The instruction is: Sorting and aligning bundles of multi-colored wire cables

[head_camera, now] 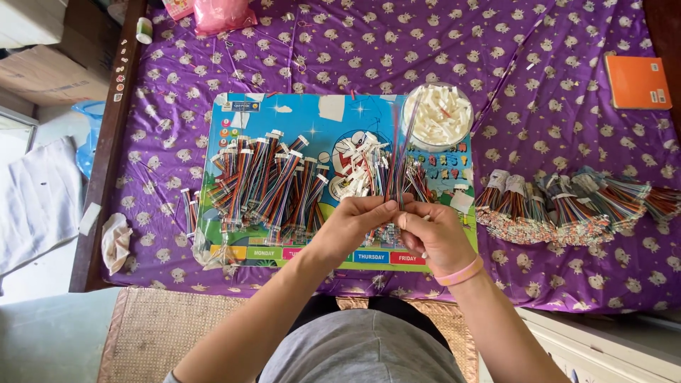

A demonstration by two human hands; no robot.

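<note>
My left hand [352, 225] and my right hand [434, 234] meet over the front of a colourful cartoon board [284, 124]. Both pinch a thin strip of multicoloured ribbon wire [399, 152] that stands up from my fingers toward a clear round bowl [468, 135] of small white connectors. A pink band circles my right wrist. Left of my hands lies a heap of finished wire bundles with white ends [266, 184]. Behind my fingers sits a smaller pile of wires and white connectors [369, 167].
The board lies on a bed with a purple patterned sheet [553, 85]. Several tied bundles of ribbon wire [567, 202] lie to the right. An orange notebook [637, 81] is at the far right, pink bags [213, 10] at the back, a wooden bed rail [106, 142] on the left.
</note>
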